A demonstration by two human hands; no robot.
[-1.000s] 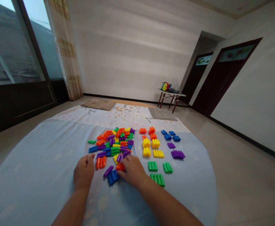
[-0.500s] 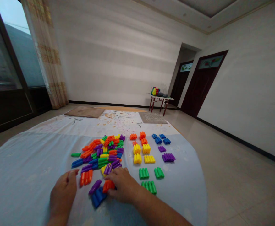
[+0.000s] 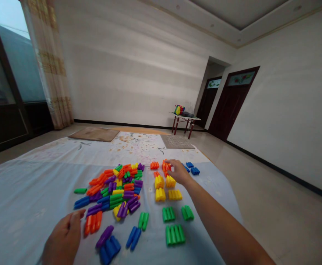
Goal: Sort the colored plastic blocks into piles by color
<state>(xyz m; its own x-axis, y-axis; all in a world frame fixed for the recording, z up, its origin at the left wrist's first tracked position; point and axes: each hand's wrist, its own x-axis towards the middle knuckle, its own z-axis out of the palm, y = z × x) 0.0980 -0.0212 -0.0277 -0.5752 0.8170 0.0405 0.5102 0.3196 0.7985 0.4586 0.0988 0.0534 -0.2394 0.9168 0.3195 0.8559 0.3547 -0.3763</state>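
My right hand (image 3: 176,171) reaches to the far side of the sorted groups. Its fingers pinch an orange bullet-shaped plastic block (image 3: 165,166), partly hidden by them. Stacked yellow blocks (image 3: 159,182) lie just nearer to me. My left hand (image 3: 63,237) rests on the cloth at the left, loosely curled, thumb and index finger slightly apart with nothing between them. Right beside it lies a joined orange block (image 3: 92,223). A mixed heap of coloured blocks (image 3: 116,189) spreads beyond it. Purple (image 3: 105,236) and blue blocks (image 3: 110,250) lie close to me.
Green blocks (image 3: 175,235) sit in a group at the right. Blue blocks (image 3: 195,170) lie beyond my right wrist. A green pair (image 3: 143,221) and a blue pair (image 3: 134,237) lie in the middle. The tablecloth (image 3: 20,202) covers the table; a brown mat (image 3: 94,134) lies at its far edge.
My right hand has moved from the near blocks up and right to the orange group, carrying an orange block. The green and blue pairs have come into view. My left hand stays beside the heap.
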